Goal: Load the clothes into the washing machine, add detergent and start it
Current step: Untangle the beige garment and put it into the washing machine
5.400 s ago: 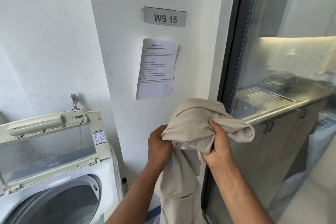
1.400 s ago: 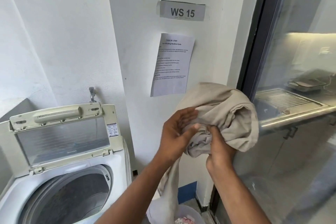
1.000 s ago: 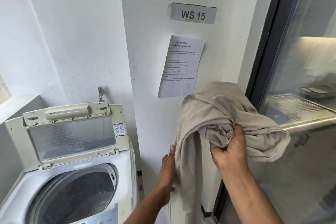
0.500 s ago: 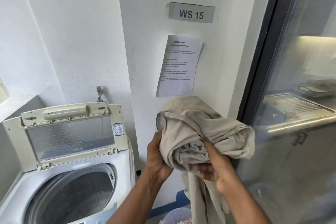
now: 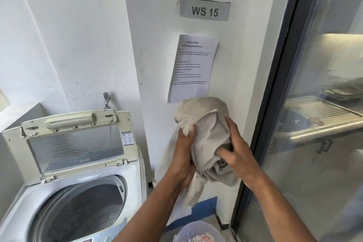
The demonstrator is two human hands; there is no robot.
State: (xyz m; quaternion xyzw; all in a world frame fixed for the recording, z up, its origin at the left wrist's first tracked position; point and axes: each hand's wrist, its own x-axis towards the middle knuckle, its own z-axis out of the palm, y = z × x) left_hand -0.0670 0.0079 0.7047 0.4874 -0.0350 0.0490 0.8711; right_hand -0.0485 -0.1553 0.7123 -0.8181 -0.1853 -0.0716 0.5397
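Mid-frame, both the left hand (image 5: 183, 155) and right hand (image 5: 236, 153) grip a bunched beige cloth garment (image 5: 208, 124). Lower left, the open white top-loading washing machine (image 5: 125, 173) shows a dark drum; at the bottom edge, a translucent plastic basket (image 5: 198, 228) holds pinkish laundry.

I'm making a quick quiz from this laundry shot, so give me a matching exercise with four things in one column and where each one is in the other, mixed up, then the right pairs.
Things:
1. beige garment
2. washing machine lid
3. paper sheet
4. tap

Places or states:
A. on the wall above the machine
B. held in both hands, the left hand and the right hand
C. taped to the wall under the WS 15 sign
D. propped open

Pairs: 1-B, 2-D, 3-C, 4-A
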